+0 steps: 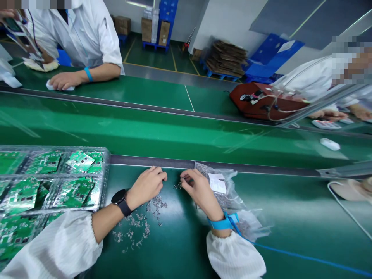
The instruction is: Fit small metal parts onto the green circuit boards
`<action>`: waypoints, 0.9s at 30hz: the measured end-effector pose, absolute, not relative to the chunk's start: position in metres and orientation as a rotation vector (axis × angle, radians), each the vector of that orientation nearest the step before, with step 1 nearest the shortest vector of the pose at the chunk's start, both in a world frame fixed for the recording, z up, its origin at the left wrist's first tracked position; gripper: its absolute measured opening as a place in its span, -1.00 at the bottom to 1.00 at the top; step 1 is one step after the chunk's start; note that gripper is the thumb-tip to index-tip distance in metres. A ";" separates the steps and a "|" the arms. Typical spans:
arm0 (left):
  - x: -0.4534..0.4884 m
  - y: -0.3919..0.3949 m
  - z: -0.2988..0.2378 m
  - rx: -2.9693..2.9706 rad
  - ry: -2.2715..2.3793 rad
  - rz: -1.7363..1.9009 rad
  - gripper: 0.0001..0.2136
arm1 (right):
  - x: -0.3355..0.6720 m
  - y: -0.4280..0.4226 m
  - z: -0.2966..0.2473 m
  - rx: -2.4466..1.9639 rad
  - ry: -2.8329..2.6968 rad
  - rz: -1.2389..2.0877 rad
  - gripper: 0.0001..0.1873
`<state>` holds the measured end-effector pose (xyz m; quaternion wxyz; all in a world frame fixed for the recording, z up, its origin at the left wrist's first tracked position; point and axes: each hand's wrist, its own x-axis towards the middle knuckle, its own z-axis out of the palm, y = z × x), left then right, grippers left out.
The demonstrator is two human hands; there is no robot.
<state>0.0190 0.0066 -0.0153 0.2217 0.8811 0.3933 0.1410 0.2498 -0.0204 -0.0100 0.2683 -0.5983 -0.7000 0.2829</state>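
Note:
My left hand (148, 184), with a dark watch at the wrist, is curled closed above the green work surface; whatever its fingers hold is hidden. Below it lies a loose scatter of small curly metal parts (139, 224), perhaps springs. My right hand (199, 190) has its thumb and fingers bent together in a pinch, and I cannot make out what is in it. A little cluster of metal parts (177, 186) lies by its fingertips. Against the back of that hand rests a clear plastic bag (229, 195) full of similar parts, with a white label (217, 183).
Clear compartment trays (105, 166) of green circuit boards (74, 192) stand at left. A blue cord (305, 255) runs right from my wristband (222, 223). Beyond the rail, a green belt (162, 133) carries a white piece (330, 144). Co-workers sit opposite, near a red-brown fixture (252, 102).

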 end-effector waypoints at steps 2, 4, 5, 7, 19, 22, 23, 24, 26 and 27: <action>0.019 0.006 -0.015 2.418 1.079 0.387 -0.79 | 0.245 -0.032 -0.007 -1.617 -1.934 0.810 -0.89; 0.019 0.007 -0.014 2.406 1.062 0.379 -0.79 | 0.237 -0.040 -0.006 -1.628 -1.994 0.840 -0.85; 0.020 0.007 -0.014 2.403 1.054 0.373 -0.79 | 0.233 -0.041 -0.007 -1.635 -2.017 0.838 -0.84; 0.020 0.007 -0.013 2.403 1.046 0.361 -0.79 | 0.228 -0.041 -0.009 -1.644 -2.040 0.804 -0.81; 0.019 0.008 -0.015 2.382 1.029 0.348 -0.77 | 0.250 -0.055 0.089 -1.429 -1.609 0.417 -0.92; 0.018 0.008 -0.016 2.379 1.026 0.346 -0.76 | 0.256 -0.063 0.109 -1.444 -1.673 0.432 -0.90; 0.018 0.009 -0.016 2.378 1.027 0.347 -0.76 | 0.258 -0.065 0.108 -1.477 -1.703 0.439 -0.89; 0.018 0.009 -0.016 2.375 1.027 0.348 -0.76 | 0.260 -0.066 0.105 -1.515 -1.723 0.437 -0.87; 0.018 0.008 -0.016 2.371 1.026 0.353 -0.77 | 0.265 -0.067 0.092 -1.576 -1.726 0.423 -0.85; 0.018 0.008 -0.015 2.370 1.024 0.356 -0.77 | 0.267 -0.067 0.084 -1.599 -1.721 0.434 -0.84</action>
